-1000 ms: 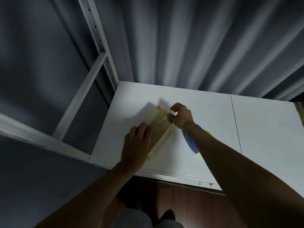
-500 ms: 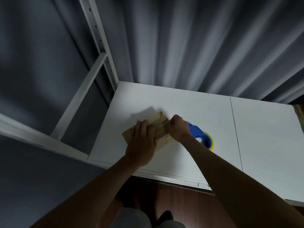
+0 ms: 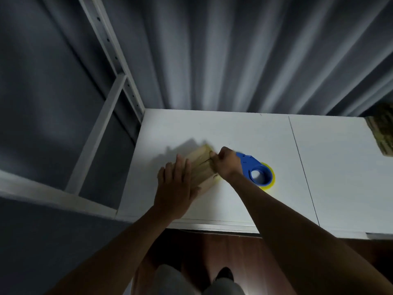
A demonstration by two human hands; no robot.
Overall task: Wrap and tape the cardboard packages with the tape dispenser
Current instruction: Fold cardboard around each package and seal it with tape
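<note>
Hands on a package at frame centre

Left hand [image 3: 175, 188] lies flat, fingers straight, on the package [image 3: 202, 169] on the table [image 3: 244, 133]; right hand [image 3: 226, 165] grips the dispenser [image 3: 256, 173] at its edge.

Left hand [image 3: 175, 188] flat, fingers straight, pressing down; right hand [image 3: 226, 165] curled, gripping.

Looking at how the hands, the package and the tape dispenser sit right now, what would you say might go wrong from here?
1. The left hand only presses flat on the cardboard package, so a pull from the right hand at its far end may slide or turn it on the smooth white table.
2. The tape dispenser lies just behind the right wrist; drawing that arm back might knock it.
3. The package lies close to the table's near edge and might be dragged off.
</note>
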